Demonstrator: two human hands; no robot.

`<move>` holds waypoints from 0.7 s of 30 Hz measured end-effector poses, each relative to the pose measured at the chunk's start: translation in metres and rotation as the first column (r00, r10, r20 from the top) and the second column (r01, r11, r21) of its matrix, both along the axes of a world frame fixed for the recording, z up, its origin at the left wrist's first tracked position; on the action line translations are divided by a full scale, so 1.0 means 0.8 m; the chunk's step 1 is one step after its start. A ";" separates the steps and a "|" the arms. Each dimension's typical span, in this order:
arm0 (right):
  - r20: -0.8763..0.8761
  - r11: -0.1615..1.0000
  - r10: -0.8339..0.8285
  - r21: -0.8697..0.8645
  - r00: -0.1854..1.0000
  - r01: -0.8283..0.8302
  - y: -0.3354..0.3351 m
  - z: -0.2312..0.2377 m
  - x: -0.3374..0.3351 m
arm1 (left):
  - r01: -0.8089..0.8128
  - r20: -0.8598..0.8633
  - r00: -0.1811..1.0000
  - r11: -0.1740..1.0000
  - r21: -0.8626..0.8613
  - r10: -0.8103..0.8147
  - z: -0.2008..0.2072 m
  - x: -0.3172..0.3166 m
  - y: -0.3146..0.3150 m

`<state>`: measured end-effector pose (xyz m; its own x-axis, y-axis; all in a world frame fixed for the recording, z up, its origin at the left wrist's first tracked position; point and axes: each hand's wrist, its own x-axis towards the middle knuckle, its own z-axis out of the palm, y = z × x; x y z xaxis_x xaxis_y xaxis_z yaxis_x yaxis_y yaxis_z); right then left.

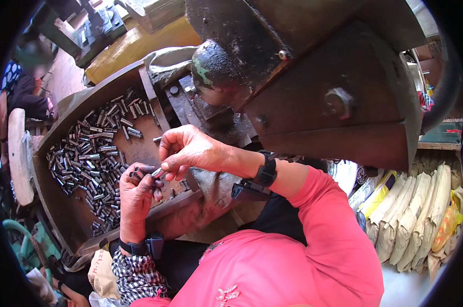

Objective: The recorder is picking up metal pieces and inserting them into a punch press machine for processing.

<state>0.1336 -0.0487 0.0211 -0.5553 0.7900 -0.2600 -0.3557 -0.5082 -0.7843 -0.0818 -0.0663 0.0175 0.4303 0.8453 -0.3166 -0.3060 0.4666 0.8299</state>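
Over the near right corner of a shallow tray, my two hands meet. My left hand is closed round short dark metal tubes, whose open ends show at its fingertips. Between the thumb and fingers of my right hand is a shiny short metal tube, its lower end touching the fingers of my left hand. Another tube end shows beside my right knuckles; I cannot tell whether it is held. Many loose tubes lie heaped in the tray, mostly at its left and far side.
A big dark machine with a large bolt overhangs the right of the tray. Grey cloth drapes the tray's far corner. Wrapped packages stand in a row at right. Another person sits at far left; someone's forearm shows below.
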 end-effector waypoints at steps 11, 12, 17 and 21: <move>0.186 0.994 0.025 0.102 0.982 -0.045 -0.001 -0.012 -0.005 | -0.167 -0.113 0.979 0.986 0.017 0.168 -0.011 0.006 -0.003; 0.197 0.997 0.065 0.024 0.978 -0.071 -0.002 -0.003 -0.003 | -0.158 -0.104 0.982 0.987 0.023 0.160 -0.010 0.004 -0.003; 0.250 0.998 0.056 0.009 0.967 -0.060 -0.004 -0.010 -0.010 | -0.150 -0.134 0.979 0.988 0.045 0.155 -0.007 0.004 -0.001; 0.378 0.944 -0.169 0.328 0.910 0.039 -0.020 0.006 -0.019 | -0.175 -0.149 0.969 0.974 0.143 0.196 -0.014 0.004 -0.006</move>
